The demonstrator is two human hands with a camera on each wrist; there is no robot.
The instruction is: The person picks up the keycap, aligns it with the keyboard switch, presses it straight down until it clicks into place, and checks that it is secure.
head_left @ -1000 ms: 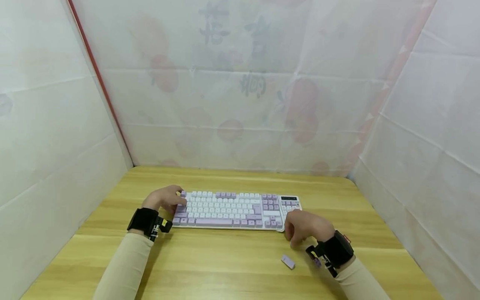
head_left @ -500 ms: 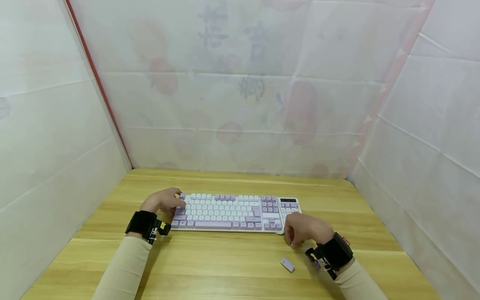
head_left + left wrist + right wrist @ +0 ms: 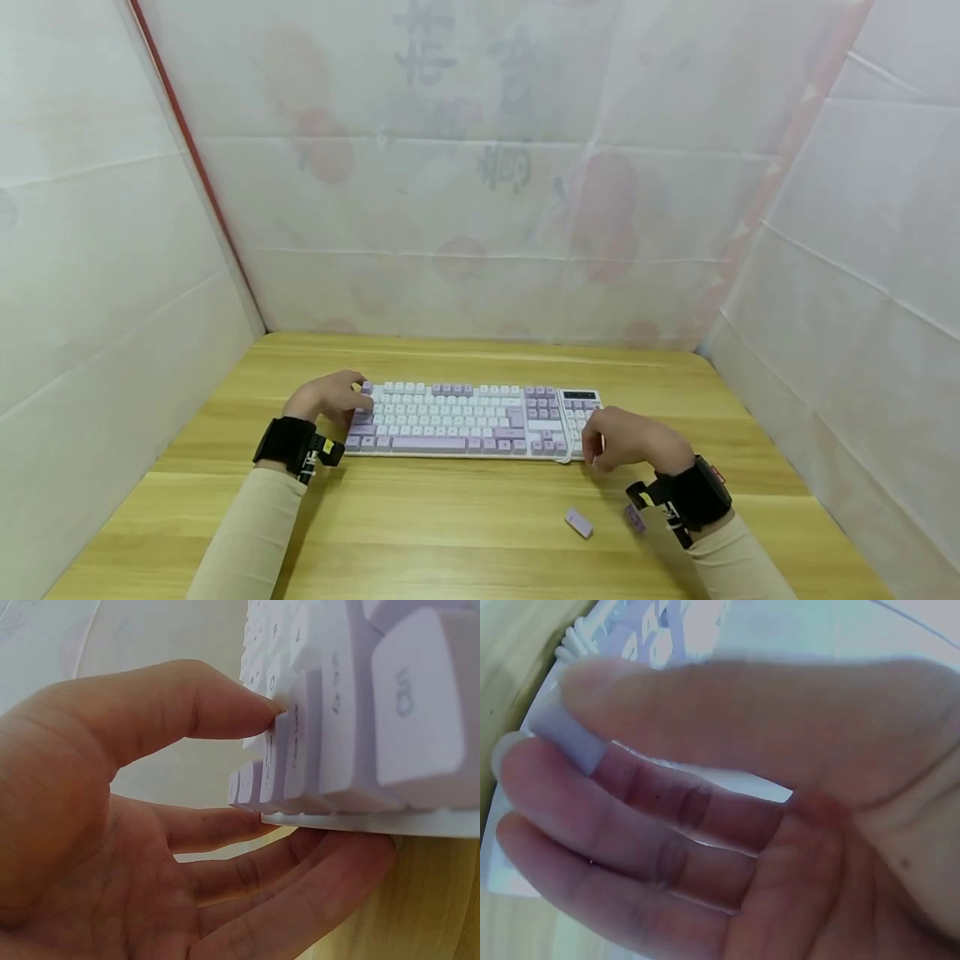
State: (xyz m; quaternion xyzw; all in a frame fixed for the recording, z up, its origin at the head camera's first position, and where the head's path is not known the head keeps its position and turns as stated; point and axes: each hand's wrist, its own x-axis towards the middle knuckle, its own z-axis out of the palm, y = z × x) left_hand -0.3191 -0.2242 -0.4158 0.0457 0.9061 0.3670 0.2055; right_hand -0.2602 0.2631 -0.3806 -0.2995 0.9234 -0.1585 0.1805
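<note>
A white and lilac keyboard (image 3: 442, 422) lies on the table. At its left end my left hand (image 3: 327, 398) grips the edge, the thumb on the lilac side keys (image 3: 304, 742) and the fingers at the lower edge. My right hand (image 3: 626, 437) is over the number pad at the right end. Between its thumb and fingers it pinches a small pale keycap (image 3: 571, 739), seen in the right wrist view and hidden in the head view. A white cable (image 3: 564, 429) runs across the keyboard beside the number pad.
A long lilac keycap (image 3: 578, 523) lies on the wooden table (image 3: 420, 533) in front of the keyboard's right end. A second purple piece (image 3: 635, 518) lies under my right wrist. Pale cloth walls (image 3: 465, 208) stand behind and at both sides.
My right hand has shifted right and slightly away from me, over the number pad. The purple piece by its wrist shows more fully. The left hand keeps its grip.
</note>
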